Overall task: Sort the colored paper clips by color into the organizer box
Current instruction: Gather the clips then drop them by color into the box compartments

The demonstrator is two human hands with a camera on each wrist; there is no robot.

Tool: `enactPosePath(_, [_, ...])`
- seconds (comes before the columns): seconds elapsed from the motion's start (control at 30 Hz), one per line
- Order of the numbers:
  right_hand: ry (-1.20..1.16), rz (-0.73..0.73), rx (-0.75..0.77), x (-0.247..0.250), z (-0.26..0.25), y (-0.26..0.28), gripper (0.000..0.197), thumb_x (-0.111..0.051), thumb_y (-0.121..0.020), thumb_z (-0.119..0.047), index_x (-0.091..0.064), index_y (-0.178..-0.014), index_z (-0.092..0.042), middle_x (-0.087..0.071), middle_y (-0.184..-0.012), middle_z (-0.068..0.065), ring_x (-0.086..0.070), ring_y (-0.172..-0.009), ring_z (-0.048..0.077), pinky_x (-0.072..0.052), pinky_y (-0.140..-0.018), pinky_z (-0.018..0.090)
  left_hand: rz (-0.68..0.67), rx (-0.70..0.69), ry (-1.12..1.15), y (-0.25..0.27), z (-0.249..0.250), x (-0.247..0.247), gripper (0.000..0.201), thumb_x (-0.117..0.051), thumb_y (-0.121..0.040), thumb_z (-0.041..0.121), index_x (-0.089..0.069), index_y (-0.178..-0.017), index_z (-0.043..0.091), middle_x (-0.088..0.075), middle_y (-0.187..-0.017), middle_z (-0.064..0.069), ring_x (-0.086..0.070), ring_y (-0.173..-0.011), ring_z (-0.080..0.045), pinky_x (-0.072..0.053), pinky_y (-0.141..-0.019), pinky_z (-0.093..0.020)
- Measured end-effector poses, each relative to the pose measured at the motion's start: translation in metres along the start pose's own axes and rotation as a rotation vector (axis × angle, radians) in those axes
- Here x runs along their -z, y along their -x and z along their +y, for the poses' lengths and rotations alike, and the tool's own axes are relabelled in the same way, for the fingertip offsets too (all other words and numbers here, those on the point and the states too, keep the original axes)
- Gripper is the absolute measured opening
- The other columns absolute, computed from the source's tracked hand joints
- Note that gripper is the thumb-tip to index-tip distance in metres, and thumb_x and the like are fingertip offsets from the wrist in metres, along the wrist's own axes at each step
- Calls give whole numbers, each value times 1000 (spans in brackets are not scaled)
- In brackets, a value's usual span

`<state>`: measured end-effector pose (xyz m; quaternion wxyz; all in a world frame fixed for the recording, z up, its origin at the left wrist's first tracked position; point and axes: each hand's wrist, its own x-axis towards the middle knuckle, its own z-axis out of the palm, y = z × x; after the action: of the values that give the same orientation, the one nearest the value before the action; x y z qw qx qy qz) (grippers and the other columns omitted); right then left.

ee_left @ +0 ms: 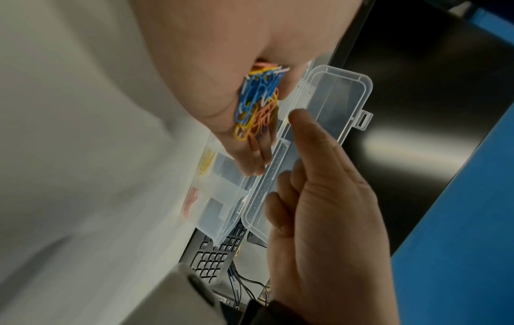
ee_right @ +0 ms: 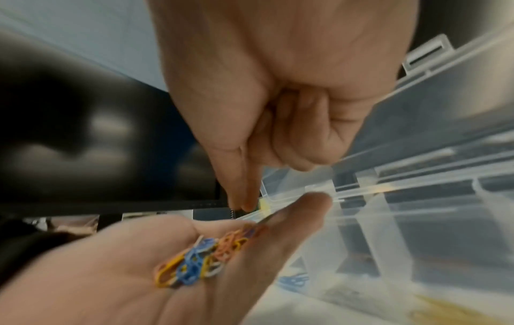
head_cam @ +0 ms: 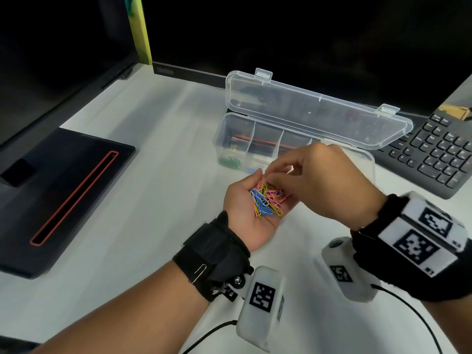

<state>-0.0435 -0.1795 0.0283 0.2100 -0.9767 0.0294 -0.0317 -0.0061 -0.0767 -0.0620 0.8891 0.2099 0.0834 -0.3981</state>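
Paper clips (head_cam: 267, 200) cupped in left hand (head_cam: 251, 210), light, tangled; right hand (head_cam: 321, 180) pinching at pile, single clip best taken by loop.

Dim bkgd, wrist views blurry, maybe motion.

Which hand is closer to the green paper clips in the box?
The left. The left hand, cupping mixed clips, hovers just in front of the green paper clips in the end compartment. The right hand is farther along the organizer box.
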Motion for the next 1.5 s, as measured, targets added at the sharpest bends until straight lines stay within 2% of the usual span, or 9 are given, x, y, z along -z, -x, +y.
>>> enactPosePath(0.1, [61,-73,23,3,-3,-1,19,-68,-82,-31,-72,-84,-49,-70,-76,-21,-62,-72,0,-52,-67,26,-6,7,-11,1,1,-1,39,-32,-103,25,-60,-107,-1,-70,-87,-15,-70,-75,-24,-58,-68,-34])
enactPosePath(0.2, [166,-136,21,3,-8,-3,26,-67,-81,-33,-68,-94,-55,-73,-87,-17,-65,-82,14,-55,-72,37,-2,19,0,2,0,-3,38,-31,-103,25,-61,-101,2,-71,-77,-10,-68,-63,-19,-57,-62,-29])
enactPosePath(0.43, [312,-98,37,-6,-10,-1,20,-58,-85,-37,-71,-99,-42,-70,-85,-6,-62,-81,26,-50,-65,32,44,32,13,6,0,-6,40,-31,-102,28,-61,-87,7,-66,-62,-6,-63,-53,-17,-55,-59,-24])
enactPosePath(0.67, [277,-88,11,-9,-9,-1,16,-58,-82,-34,-70,-92,-33,-72,-87,-6,-65,-84,25,-54,-72,37,54,37,21,7,-1,-6,43,-30,-103,29,-63,-85,7,-68,-65,-8,-66,-55,-19,-55,-56,-24])
enactPosePath(0.8, [121,-79,-32,-7,-6,-3,7,-61,-76,-30,-67,-80,-28,-67,-74,-10,-62,-75,15,-52,-67,30,62,37,46,6,1,-5,47,-33,-102,29,-69,-86,4,-70,-74,-12,-69,-61,-22,-58,-58,-28])
enactPosePath(1.0, [-154,-90,-122,-1,-2,-4,5,-69,-77,-16,-67,-75,-21,-54,-42,-19,-51,-44,-3,-34,-42,7,45,33,83,5,1,-5,50,-31,-102,27,-67,-83,-2,-71,-76,-17,-70,-61,-25,-59,-57,-32])
enactPosePath(1.17, [-338,-100,-150,0,2,-2,8,-75,-80,-12,-68,-78,-9,-48,-35,-16,-44,-33,1,-27,-36,6,-15,39,99,6,2,-5,57,-27,-102,28,-71,-88,-6,-72,-84,-20,-72,-70,-27,-61,-68,-38])
enactPosePath(1.33, [-672,-105,-176,9,-4,8,17,-60,-94,-15,-59,-89,1,-59,-45,-11,-42,-31,0,-29,-36,12,16,20,114,4,3,-4,51,-27,-103,29,-58,-117,-9,-65,-115,-26,-68,-96,-34,-55,-85,-44])
enactPosePath(1.5, [-1158,-81,-288,6,7,10,25,-48,-96,-19,-46,-72,-16,-17,-55,-2,-9,-48,13,-7,-45,24,28,2,95,4,4,-5,48,-29,-102,26,-61,-107,-10,-69,-100,-26,-71,-86,-33,-58,-74,-42])
